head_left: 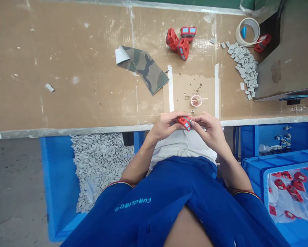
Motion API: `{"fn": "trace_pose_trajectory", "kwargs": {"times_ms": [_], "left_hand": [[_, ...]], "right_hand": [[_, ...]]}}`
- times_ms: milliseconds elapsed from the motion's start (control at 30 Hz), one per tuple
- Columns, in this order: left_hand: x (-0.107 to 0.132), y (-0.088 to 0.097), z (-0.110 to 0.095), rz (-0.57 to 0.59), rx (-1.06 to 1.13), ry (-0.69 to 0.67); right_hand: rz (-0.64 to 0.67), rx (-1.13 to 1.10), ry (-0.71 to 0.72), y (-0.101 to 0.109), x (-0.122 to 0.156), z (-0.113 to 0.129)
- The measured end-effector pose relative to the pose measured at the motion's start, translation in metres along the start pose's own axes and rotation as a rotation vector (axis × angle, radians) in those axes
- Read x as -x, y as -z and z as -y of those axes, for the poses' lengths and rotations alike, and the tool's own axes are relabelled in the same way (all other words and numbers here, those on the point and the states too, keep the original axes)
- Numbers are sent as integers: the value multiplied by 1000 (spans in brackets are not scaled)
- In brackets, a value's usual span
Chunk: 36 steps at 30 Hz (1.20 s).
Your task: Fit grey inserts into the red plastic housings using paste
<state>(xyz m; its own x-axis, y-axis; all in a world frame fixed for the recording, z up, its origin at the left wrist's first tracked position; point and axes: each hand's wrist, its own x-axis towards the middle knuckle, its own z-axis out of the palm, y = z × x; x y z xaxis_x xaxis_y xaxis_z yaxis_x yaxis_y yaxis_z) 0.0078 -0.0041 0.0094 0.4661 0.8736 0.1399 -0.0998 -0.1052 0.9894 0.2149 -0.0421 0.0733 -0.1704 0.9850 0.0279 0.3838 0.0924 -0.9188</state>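
Blue sleeves (112,202) lead to two bare forearms, with white fabric (181,147) across the lap below them. Both hands are raised just over the table's front edge. The fingers of the left hand (165,125) curl closed around one end of a red block (184,122), while the fingers of the right hand (207,128) grip its other end, where a gray patch shows. To the left, below the table, a blue crate (58,178) is heaped with small gray tiles (99,164). To the right, a blue crate (251,137) holds a few gray tiles, and a nearer blue crate (256,164) lined with clear plastic (284,202) holds loose red blocks (295,187).

On the brown cardboard tabletop (66,68), two white tape strips (170,89) frame a small cup (196,100). Beyond lie a camouflage fabric strip (143,70), three red blocks (182,43), a pile of gray tiles (245,68), and a tape roll (247,32) near another red block (262,43).
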Motion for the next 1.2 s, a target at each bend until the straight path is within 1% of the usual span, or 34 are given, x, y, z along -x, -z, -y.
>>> {"fn": "trace_pose_trajectory", "kwargs": {"times_ms": [100, 167, 233, 367, 467, 633, 800, 867, 1000, 1200], "left_hand": [[2, -4, 3, -85, 33, -8], [2, -6, 3, -130, 10, -7], [2, -7, 2, -143, -37, 4], [1, -4, -2, -81, -7, 41], [1, -1, -4, -33, 19, 48], [2, 3, -5, -53, -60, 20], [3, 4, -3, -14, -127, -11], [4, 3, -3, -7, -93, -1], [3, 2, -1, 13, 50, 55], [3, 1, -1, -6, 29, 56]], "right_hand": [[-98, 13, 19, -7, -1, 0], [-169, 50, 54, -13, -1, 0], [-190, 72, 88, -17, -1, -1], [-138, 124, 98, -17, -2, -4], [-111, 121, 89, -15, -5, -3], [-82, 49, 67, -17, -10, -3], [-98, 39, 55, -18, -3, -6], [-92, 71, 64, -16, 0, -7], [-54, 164, 113, -10, 1, -10], [58, 238, 132, -5, -3, -12]]}}
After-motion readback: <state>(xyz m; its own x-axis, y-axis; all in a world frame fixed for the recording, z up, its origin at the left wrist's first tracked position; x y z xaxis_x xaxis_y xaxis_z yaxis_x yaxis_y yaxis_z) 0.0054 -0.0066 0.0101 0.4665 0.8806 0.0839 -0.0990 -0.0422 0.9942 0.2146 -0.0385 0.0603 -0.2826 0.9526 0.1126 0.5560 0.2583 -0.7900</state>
